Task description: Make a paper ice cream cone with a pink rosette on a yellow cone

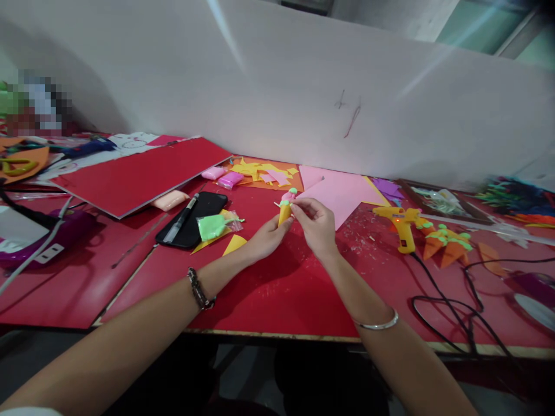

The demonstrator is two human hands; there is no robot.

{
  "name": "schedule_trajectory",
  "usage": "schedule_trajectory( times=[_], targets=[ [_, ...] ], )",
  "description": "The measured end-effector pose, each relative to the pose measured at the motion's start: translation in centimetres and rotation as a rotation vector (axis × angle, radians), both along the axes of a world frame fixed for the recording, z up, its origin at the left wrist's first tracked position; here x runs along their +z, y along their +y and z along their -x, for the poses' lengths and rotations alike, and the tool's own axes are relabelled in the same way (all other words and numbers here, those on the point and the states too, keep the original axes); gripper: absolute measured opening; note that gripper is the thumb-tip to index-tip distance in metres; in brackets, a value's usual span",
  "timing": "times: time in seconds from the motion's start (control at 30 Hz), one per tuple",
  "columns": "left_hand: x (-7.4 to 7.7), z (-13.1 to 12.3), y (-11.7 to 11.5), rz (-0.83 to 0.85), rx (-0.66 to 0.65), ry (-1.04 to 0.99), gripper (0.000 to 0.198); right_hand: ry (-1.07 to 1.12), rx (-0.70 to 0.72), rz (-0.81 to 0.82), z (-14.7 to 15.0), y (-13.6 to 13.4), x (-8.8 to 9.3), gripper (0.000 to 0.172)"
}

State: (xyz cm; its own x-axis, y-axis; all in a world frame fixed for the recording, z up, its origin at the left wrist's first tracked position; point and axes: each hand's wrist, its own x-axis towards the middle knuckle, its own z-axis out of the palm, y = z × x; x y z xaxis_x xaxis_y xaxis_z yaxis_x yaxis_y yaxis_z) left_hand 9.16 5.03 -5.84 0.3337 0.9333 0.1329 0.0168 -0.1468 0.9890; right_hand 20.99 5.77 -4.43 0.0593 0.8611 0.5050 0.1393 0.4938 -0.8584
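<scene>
Upright in my left hand [269, 236] is a small yellow cone [284, 214] topped with pink and light green clay [289, 197]. My right hand [315, 222] touches the upper right side of the cone with its thumb and index finger pinched together; anything between those fingertips is too small to make out. Left of my hands, a packet of green clay [211, 226] lies by a black phone [191, 219] with a marker [182, 218] on it. A yellow paper piece [235, 245] rests just beside my left hand.
A yellow glue gun [403, 226] with a black cord lies at the right, near orange cones [446, 245] with green tops. Behind my hands are pink paper [342, 199] and yellow scraps [254, 169]. A large red board [147, 173] leans at the back left.
</scene>
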Motion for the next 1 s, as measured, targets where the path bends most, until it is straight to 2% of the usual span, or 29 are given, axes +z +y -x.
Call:
schedule_trajectory(
  times=[0.17,0.3,0.4,0.5,0.63,1.0],
  targets=[
    [0.03,0.09,0.07,-0.097,0.003,0.063,0.021,-0.033,-0.02,-0.035,0.03,0.08,-0.01,0.01],
    [-0.06,0.23,0.16,-0.2,0.01,0.132,0.02,0.124,0.015,0.029,0.14,0.58,-0.54,0.02],
    [-0.21,0.31,0.23,-0.252,0.01,0.17,0.023,0.247,0.1,0.183,0.22,0.81,-0.73,0.03],
    [-0.35,0.38,0.27,-0.27,0.007,0.192,0.024,0.284,0.248,0.337,0.24,0.75,-0.63,0.029],
    [-0.34,0.35,0.24,-0.252,0.015,0.203,0.024,0.293,0.365,0.363,0.14,0.64,-0.61,0.023],
    [-0.22,0.26,0.05,-0.236,-0.003,0.236,0.027,0.298,0.299,0.325,0.12,0.77,-0.7,0.026]
  ],
)
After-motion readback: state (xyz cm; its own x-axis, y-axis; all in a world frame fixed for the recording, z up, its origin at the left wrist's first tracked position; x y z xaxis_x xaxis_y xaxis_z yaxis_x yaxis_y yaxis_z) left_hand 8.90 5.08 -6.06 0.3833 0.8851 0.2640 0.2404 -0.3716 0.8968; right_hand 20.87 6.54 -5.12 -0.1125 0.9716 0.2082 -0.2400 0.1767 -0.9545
